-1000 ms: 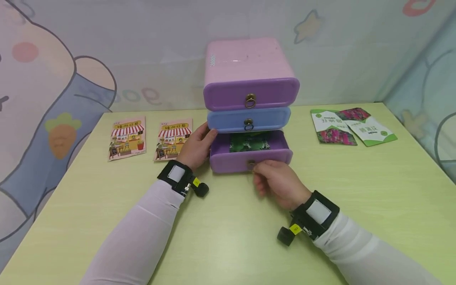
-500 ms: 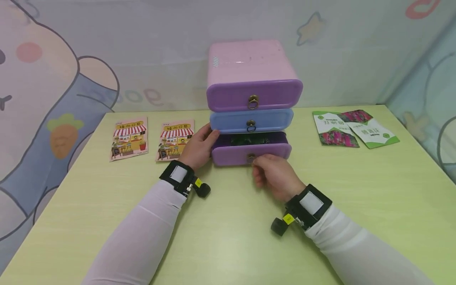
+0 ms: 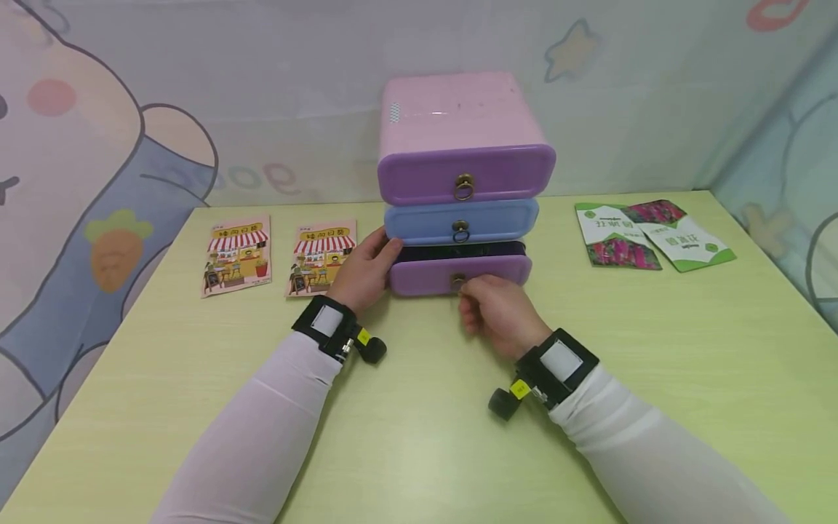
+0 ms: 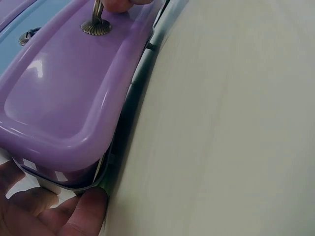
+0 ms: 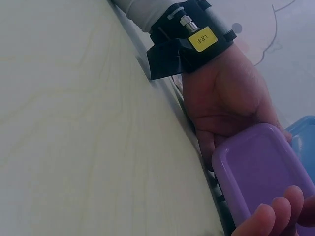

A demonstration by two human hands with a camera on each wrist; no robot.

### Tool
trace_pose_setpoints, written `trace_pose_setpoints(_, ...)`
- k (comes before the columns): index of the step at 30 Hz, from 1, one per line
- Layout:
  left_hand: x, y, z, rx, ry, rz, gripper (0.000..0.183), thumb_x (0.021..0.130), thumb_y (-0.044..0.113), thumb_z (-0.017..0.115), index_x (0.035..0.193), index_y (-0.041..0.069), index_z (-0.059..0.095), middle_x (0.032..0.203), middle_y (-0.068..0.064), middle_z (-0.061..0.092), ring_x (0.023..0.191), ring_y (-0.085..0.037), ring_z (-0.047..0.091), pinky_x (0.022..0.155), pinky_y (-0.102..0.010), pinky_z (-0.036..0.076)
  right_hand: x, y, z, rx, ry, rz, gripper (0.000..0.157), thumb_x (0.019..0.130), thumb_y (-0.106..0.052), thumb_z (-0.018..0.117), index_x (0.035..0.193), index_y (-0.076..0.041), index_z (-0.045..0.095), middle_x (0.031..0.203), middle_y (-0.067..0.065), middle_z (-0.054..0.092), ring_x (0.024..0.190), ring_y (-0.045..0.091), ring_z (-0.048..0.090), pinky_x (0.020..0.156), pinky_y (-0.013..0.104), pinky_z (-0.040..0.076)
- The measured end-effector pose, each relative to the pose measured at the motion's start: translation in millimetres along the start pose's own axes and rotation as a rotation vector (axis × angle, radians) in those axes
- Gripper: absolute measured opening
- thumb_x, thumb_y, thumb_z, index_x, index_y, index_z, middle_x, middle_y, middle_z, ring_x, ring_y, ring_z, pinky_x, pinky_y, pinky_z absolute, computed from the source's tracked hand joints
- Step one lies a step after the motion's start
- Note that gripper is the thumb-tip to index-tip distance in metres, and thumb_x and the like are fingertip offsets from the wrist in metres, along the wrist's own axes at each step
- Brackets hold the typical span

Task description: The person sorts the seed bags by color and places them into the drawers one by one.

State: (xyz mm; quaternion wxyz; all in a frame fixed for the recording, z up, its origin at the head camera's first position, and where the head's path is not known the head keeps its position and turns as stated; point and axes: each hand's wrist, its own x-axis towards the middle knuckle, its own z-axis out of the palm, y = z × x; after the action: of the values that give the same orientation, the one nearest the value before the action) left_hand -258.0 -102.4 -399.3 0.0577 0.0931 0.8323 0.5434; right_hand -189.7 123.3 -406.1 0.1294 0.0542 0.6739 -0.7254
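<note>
A small three-tier drawer cabinet (image 3: 458,109) with a pink top stands at the back of the table. Its bottom purple drawer (image 3: 419,279) sticks out slightly, with a narrow dark gap above its front. My right hand (image 3: 505,314) pinches the brass ring pull (image 4: 96,24) of that drawer between thumb and finger. Against the cabinet's lower left side rests my left hand (image 3: 364,275), its fingers along the wall beside the bottom drawer in the left wrist view. The blue middle drawer (image 3: 425,224) and the purple top drawer (image 3: 419,178) are pushed in.
Two pink seed packets, the outer packet (image 3: 237,256) and the inner packet (image 3: 321,256), lie left of the cabinet. To the right, a green-and-white packet (image 3: 615,236) lies partly overlapped with another packet (image 3: 681,236). A patterned wall rises behind the table (image 3: 406,437).
The bottom drawer has slid back into the cabinet, from well out to nearly in, and the green packet inside is now out of sight. My right hand moved inward with it; the left stayed.
</note>
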Motion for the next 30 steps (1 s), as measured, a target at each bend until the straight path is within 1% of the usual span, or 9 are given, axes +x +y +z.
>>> trace_pose_setpoints(8, -1.0, 1.6, 0.4, -0.05, -0.014, -0.02, 0.061, 0.11, 0.049, 0.05, 0.165, 0.025, 0.038, 0.166, 0.0, 0.045, 0.155, -0.021, 0.039, 0.13, -0.042, 0.033, 8, 1, -0.1, 0.01, -0.007, 0.011, 0.012, 0.103, -0.008, 0.049, 0.092, -0.006, 0.053, 0.071, -0.003, 0.057, 0.063, 0.011, 0.051, 0.057, 0.024, 0.048)
trace_pose_setpoints(20, -1.6, 2.1, 1.2, -0.192, -0.053, -0.054, 0.06, 0.111, 0.044, 0.051, 0.165, 0.024, 0.036, 0.167, -0.003, 0.044, 0.147, -0.027, 0.051, 0.118, -0.045, 0.049, 15, -3, 3.5, -0.01, 0.001, 0.036, 0.008, 0.105, -0.008, 0.046, 0.098, -0.007, 0.05, 0.074, -0.003, 0.056, 0.063, 0.011, 0.05, 0.057, 0.023, 0.047)
trace_pose_setpoints(24, -1.8, 2.4, 1.6, -0.234, -0.062, -0.056, 0.059, 0.112, 0.041, 0.051, 0.166, 0.023, 0.036, 0.167, -0.005, 0.044, 0.146, -0.028, 0.051, 0.117, -0.046, 0.051, 16, -5, 4.8, -0.005, 0.004, 0.047, 0.009, 0.105, -0.009, 0.044, 0.098, -0.008, 0.049, 0.073, -0.003, 0.055, 0.062, 0.011, 0.05, 0.056, 0.022, 0.046)
trace_pose_setpoints(30, -0.9, 1.0, 1.8, -0.251, -0.064, -0.057, 0.058, 0.112, 0.039, 0.051, 0.166, 0.022, 0.036, 0.167, -0.006, 0.044, 0.147, -0.029, 0.051, 0.117, -0.047, 0.051, 18, -6, 6.4, -0.002, 0.006, 0.059, 0.009, 0.106, -0.008, 0.044, 0.098, -0.008, 0.049, 0.073, -0.003, 0.055, 0.061, 0.01, 0.05, 0.055, 0.022, 0.046)
